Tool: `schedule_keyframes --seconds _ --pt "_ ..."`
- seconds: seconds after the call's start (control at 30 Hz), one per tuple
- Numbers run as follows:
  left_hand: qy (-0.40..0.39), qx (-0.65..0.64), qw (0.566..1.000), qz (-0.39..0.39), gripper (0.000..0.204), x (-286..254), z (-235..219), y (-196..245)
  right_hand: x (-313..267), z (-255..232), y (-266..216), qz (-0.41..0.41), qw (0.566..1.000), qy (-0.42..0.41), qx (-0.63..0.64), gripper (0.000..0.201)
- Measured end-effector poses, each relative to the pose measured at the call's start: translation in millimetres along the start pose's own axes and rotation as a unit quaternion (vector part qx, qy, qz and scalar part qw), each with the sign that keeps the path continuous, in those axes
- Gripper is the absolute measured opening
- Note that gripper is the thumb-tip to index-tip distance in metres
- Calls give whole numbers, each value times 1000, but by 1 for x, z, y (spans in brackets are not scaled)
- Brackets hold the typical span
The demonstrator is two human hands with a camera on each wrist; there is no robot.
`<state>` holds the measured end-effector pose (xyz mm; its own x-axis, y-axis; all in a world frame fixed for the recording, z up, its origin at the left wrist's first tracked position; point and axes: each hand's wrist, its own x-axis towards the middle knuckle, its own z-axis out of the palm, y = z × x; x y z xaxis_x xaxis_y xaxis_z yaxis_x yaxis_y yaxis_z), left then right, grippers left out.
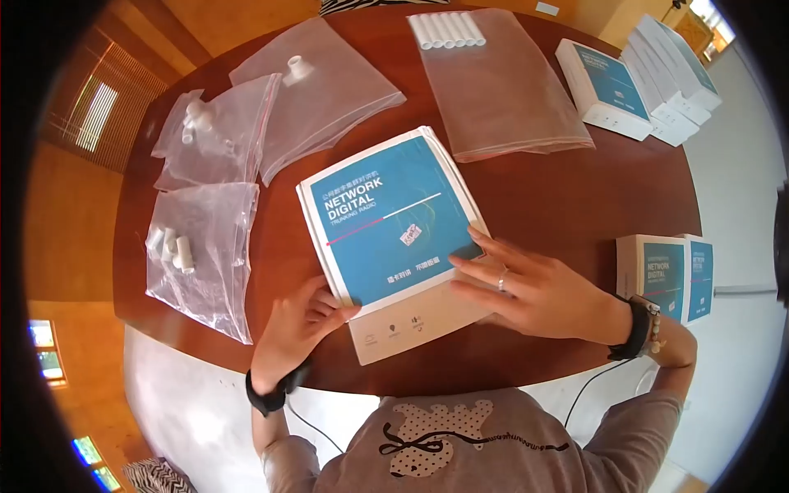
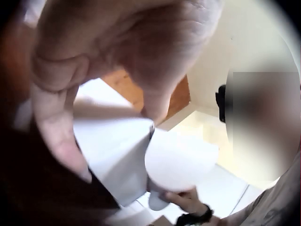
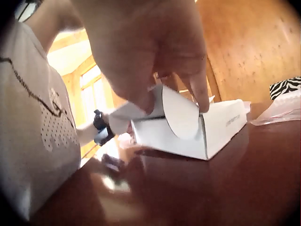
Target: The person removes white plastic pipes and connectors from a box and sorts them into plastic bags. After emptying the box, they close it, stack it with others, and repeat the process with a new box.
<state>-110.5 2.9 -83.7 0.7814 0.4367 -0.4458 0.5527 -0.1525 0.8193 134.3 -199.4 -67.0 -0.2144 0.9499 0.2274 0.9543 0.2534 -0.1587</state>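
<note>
A white carton with a blue "NETWORK DIGITAL" top, a radio box [image 1: 370,193], sits tilted on the table before the person. Its front flap [image 1: 386,341], marked with small icons, sticks out toward the body. My left hand [image 1: 289,333] grips the box's near left corner, thumb on the top edge. At the near right corner, my right hand [image 1: 546,296] holds the box with fingers over the blue top and the thumb down by the flap. In the right wrist view, the rounded tuck end [image 3: 181,113] of the flap stands out from the box's open side.
Clear zip bags [image 1: 205,246] with white plastic pieces lie at the left. Another bag [image 1: 320,90] bears one white fitting. White tubes [image 1: 448,30] rest on a bag at the back. Boxes [image 1: 608,86] stand at the back right, with more boxes [image 1: 662,267] at the right edge.
</note>
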Motion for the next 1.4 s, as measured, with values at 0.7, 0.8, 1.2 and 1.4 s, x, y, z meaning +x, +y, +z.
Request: schedule_keyframes --seconds 0.7,0.8,1.2,1.4 --pt "457 212 422 754 57 -101 -32 128 -57 -88 -34 297 788 437 318 60" --pt "451 199 416 764 59 -102 -24 132 -60 -87 -36 288 789 438 318 63" --pt "206 377 764 481 84 -54 6 92 -11 -62 -59 299 910 195 211 72" --pt "61 477 822 305 62 -12 61 22 -28 17 -55 427 745 127 496 79"
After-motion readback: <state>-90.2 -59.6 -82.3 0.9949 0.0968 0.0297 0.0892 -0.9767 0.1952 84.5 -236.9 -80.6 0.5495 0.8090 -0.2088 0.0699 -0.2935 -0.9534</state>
